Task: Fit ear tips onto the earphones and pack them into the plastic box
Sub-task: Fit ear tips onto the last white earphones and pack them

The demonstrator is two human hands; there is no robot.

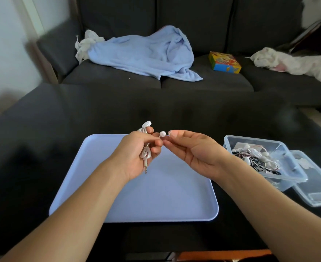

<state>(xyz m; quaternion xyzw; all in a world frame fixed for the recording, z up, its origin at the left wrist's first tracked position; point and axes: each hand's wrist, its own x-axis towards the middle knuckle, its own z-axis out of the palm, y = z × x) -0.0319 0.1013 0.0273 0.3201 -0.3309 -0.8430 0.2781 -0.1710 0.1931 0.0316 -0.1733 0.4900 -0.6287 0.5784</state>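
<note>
Above the far edge of the smooth lavender tray [174, 201], the left hand [137, 154] grips a bundled pair of glossy white wired earphones [146, 148], one bud poking up, the metal plug dangling below. The right hand [191, 148] pinches a small rounded ear tip [162, 133] against the other bud. Right of the tray sits a clear plastic box [280, 178] of tangled earphones, its lid [318, 193] alongside.

A tray [174, 195] lies at lower centre on a table [42, 148], both hands above it. Right of it sits a plastic box [292, 178] holding earphones [256, 157], its lid [316, 193] just beside. A sofa [212, 84] spans the upper frame.
</note>
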